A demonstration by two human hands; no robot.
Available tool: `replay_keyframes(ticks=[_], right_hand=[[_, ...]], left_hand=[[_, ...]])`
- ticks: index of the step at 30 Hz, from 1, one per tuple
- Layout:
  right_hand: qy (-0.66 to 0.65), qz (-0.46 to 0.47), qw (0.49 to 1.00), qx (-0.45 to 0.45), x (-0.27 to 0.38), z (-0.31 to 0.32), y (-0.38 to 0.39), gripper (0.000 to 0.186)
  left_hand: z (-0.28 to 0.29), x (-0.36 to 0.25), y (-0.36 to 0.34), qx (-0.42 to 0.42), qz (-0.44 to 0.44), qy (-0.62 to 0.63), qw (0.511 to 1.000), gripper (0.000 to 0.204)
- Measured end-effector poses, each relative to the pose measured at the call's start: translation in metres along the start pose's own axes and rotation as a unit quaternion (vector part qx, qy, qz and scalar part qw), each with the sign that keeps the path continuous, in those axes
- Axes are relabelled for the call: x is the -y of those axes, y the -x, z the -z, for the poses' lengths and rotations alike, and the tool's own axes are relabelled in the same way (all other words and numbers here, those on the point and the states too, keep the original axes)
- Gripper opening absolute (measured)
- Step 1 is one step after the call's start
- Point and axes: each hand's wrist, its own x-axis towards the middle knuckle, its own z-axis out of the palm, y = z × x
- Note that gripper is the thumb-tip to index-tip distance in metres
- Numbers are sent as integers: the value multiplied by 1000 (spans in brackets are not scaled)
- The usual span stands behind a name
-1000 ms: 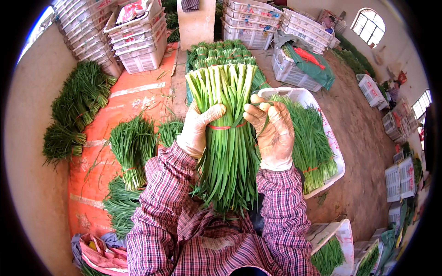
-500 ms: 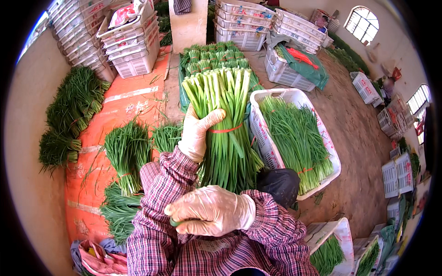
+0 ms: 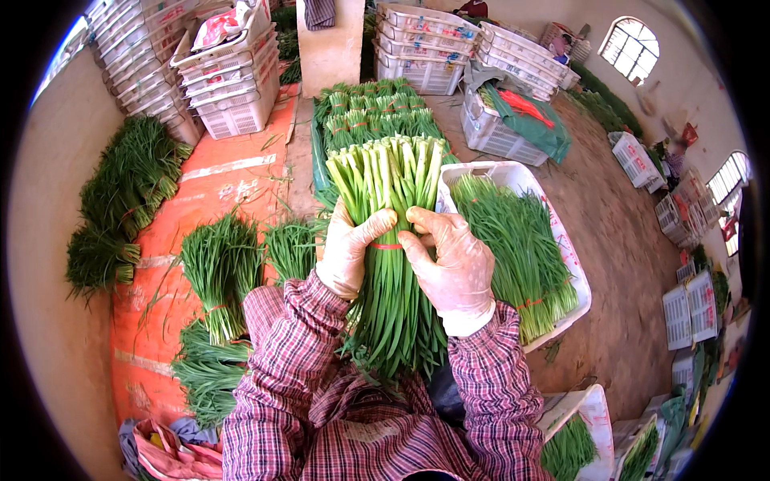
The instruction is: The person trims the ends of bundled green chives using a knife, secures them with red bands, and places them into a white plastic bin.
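A thick bundle of garlic chives point(image 3: 395, 301) stands upright in front of me, pale stalk ends up and green leaves hanging down. A red band point(image 3: 388, 247) circles it below the stalk ends. My left hand point(image 3: 346, 250), in a whitish glove, is closed around the bundle's left side, thumb across the front just above the band. On the right side, my gloved right hand point(image 3: 455, 266) has its fingers bent against the stalks, thumb and forefinger at the front near the band. Part of its fingertips is hidden, and whether they also pinch something small is not visible.
A white crate point(image 3: 573, 301) of chives stands close at the right. Banded bundles point(image 3: 377, 120) lie in rows ahead. Loose bundles point(image 3: 220, 268) rest on the orange sheet point(image 3: 241, 180) at the left. Stacked crates point(image 3: 233, 88) stand at the far left, with more crates point(image 3: 425, 52) at the back.
My right hand has gone from low in front of my chest up to the bundle's right side. The bundle has come slightly lower and straighter, still in my left hand.
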Motion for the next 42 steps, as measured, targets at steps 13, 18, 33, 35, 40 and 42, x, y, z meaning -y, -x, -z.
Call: replay_keyframes(ticks=[13, 18, 33, 35, 40, 42], right_hand=[[50, 28, 997, -54, -3, 1, -15, 16], [-5, 14, 998, -66, -2, 1, -26, 12], [69, 60, 975, -203, -12, 37, -77, 14], [-173, -66, 971, -152, -2, 55, -82, 5], [-388, -162, 874, 246, -2, 101, -49, 29], [-276, -193, 917, 216, -9, 77, -26, 24]], left_hand=[[-6, -1, 2, -3, -13, -49, 999, 62], [-6, -4, 3, -16, -3, -17, 1000, 54], [0, 0, 8, -18, -16, -93, 995, 68], [4, 0, 10, -26, -9, -90, 996, 69], [12, -1, 2, -35, 4, -21, 999, 59], [12, -5, 0, -47, -8, -21, 999, 53]])
